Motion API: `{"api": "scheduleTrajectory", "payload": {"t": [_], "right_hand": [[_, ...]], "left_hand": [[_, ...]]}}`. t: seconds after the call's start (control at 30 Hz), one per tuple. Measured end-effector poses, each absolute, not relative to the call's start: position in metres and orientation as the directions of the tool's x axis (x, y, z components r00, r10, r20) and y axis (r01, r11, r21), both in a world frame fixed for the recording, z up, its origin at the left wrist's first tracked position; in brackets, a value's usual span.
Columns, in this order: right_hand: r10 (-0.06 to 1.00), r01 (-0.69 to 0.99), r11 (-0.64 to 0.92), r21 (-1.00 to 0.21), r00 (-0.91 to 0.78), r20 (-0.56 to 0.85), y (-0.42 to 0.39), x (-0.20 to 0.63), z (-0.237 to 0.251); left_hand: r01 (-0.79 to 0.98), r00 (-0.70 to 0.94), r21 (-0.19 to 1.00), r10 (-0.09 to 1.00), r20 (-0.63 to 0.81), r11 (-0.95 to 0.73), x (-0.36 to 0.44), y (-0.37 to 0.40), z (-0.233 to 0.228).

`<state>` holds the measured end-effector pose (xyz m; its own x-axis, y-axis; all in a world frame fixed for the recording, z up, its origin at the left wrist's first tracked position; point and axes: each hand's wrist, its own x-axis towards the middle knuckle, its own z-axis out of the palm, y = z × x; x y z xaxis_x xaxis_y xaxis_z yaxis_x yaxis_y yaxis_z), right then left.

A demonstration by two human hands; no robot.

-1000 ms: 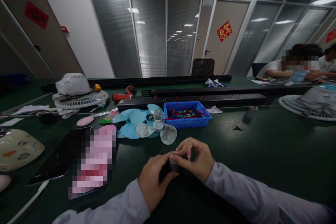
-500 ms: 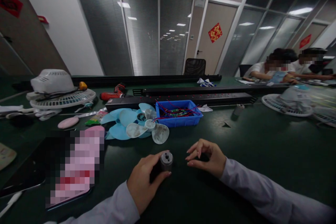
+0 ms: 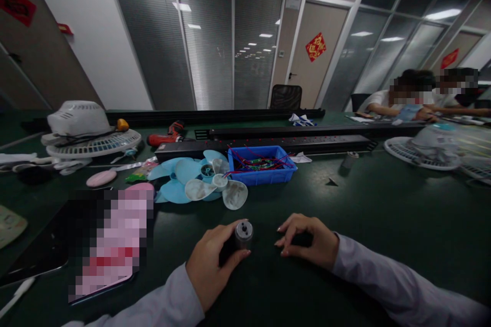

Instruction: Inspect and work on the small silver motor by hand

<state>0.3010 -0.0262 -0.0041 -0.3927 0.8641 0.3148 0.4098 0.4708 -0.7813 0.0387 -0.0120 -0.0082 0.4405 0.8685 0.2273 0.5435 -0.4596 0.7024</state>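
Observation:
My left hand (image 3: 213,260) is closed around a small cylindrical motor (image 3: 244,237), thumb on its near side and fingers behind it. The motor stands upright on the dark green table, its round grey end with dark holes facing up. To its right, my right hand (image 3: 309,240) hovers low over the table, apart from the motor. Its fingers are loosely curled, with small gaps between thumb and fingertips, and nothing shows in them. Beyond the hands lie blue and clear fan blades (image 3: 184,179) and a blue bin (image 3: 264,176) of wired circuit boards.
A second small cylinder (image 3: 349,160) and a small dark metal piece (image 3: 330,182) lie at back right. A red drill (image 3: 164,139), long black strips (image 3: 268,144) and a white fan housing (image 3: 79,120) are further back. A tablet (image 3: 38,245) lies left. Two people sit far right.
My right hand has moved slightly right and down, and its fingers have shifted. My left hand and the motor stay in place.

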Motion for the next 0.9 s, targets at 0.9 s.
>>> {"api": "scheduleTrajectory", "payload": {"t": [0.9], "right_hand": [[0.856,0.097,0.489,-0.867,-0.247,0.455,-0.005,0.222,0.023]], "left_hand": [[0.499,0.437,0.693,0.841,0.319,-0.521,0.042,-0.014,-0.010]]}}
